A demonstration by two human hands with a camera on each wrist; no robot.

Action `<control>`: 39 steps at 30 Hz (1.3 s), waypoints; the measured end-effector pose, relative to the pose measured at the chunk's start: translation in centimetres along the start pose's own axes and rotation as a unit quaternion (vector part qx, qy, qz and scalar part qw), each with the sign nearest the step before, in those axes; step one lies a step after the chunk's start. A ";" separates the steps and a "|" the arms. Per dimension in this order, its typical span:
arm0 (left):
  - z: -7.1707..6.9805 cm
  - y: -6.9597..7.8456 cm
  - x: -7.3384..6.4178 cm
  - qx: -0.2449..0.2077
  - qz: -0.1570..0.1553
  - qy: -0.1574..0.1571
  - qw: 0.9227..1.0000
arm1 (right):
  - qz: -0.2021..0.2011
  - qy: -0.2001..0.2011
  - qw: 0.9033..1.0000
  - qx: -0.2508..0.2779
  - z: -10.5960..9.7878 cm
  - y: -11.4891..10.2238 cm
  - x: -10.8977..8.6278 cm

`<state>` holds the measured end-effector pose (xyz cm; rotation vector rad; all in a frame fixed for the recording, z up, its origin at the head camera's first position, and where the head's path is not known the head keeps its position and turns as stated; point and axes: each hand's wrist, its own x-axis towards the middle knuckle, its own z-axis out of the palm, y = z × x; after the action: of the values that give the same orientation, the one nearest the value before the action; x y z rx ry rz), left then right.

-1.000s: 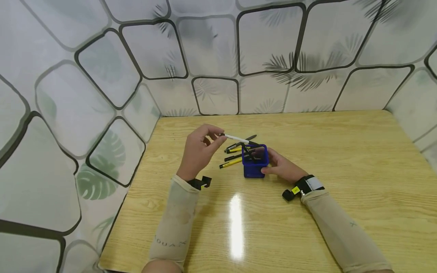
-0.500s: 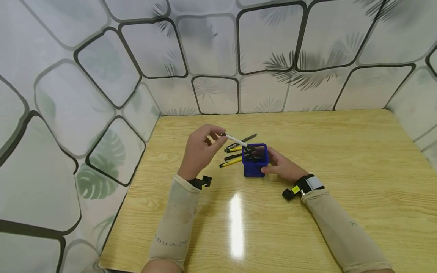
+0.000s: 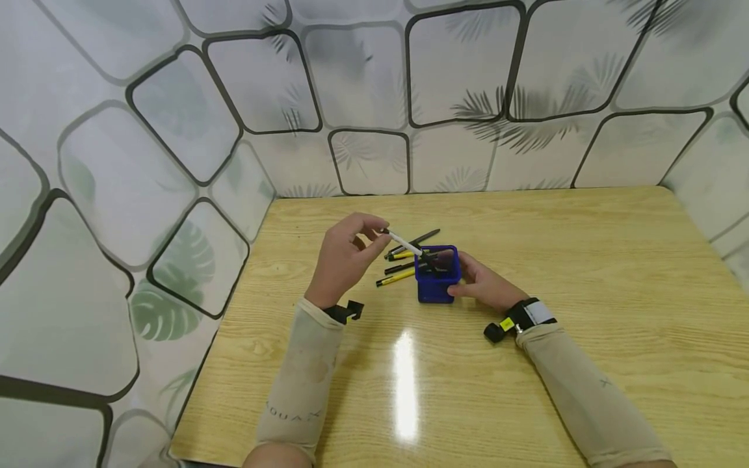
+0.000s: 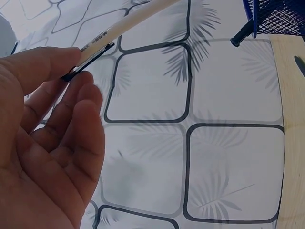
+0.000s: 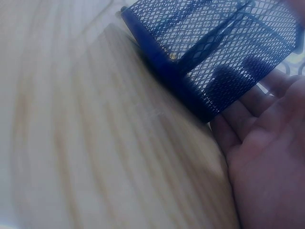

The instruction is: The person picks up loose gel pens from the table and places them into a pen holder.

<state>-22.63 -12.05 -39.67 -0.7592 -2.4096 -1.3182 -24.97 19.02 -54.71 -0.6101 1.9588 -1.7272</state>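
Note:
In the head view my left hand point(image 3: 346, 260) pinches a white pen point(image 3: 404, 242) by its black-tipped upper end, between thumb and index finger. The pen point(image 4: 128, 28) has a clip and small print on its barrel. It slants down to the right, its far end reaching the mouth of a blue mesh pen holder point(image 3: 435, 292). My right hand point(image 3: 488, 287) holds the upright holder by its right side, thumb on the near face. In the right wrist view, a dark pen shows through the mesh point(image 5: 257, 62), with fingers along the wall.
Left of the holder several pens lie on the wooden table point(image 3: 585, 279), among them a yellow pen point(image 3: 395, 279), a black pen point(image 3: 399, 268) and a grey pen point(image 3: 432, 234). A patterned wall point(image 3: 374, 162) borders the table at the back and left.
The white pen has tilted more steeply, its lower end dropping from above the rim toward the holder's inside. My left hand has shifted very slightly right; the right hand stays put.

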 end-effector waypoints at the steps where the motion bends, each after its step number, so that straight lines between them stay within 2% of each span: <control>1: 0.0 0.0 0.0 -0.001 -0.006 -0.005 1.000 | 0.000 -0.001 1.000 0.001 0.0 0.0 0.0; 7: -0.1 -0.1 0.0 -0.010 -0.037 -0.033 0.999 | 0.005 -0.001 1.000 -0.008 -0.1 0.1 0.0; 12: 0.0 -0.7 0.1 0.016 -0.058 -0.059 0.996 | 0.003 -0.003 1.000 0.001 -0.2 0.0 0.0; 19: 0.6 -1.7 0.3 0.068 -0.112 -0.115 0.985 | -0.001 -0.007 1.000 0.003 -0.3 0.2 0.1; 28: 1.3 -2.9 0.3 0.120 -0.140 -0.150 0.971 | -0.001 -0.005 1.000 0.010 -0.2 0.1 0.0; 34: 1.9 -3.7 0.3 0.148 -0.170 -0.191 0.955 | 0.001 -0.003 1.000 0.009 -0.1 0.1 0.0; 37: 2.2 -4.2 0.3 0.175 -0.189 -0.218 0.941 | -0.001 -0.002 1.000 0.010 -0.1 0.0 0.0; 39: 2.4 -4.5 0.2 0.191 -0.206 -0.242 0.929 | -0.002 -0.001 1.000 0.009 -0.1 -0.1 0.0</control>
<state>-25.43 -11.93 -44.01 -0.5265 -3.2286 -0.7839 -24.99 19.10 -54.57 -0.6100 1.9400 -1.7442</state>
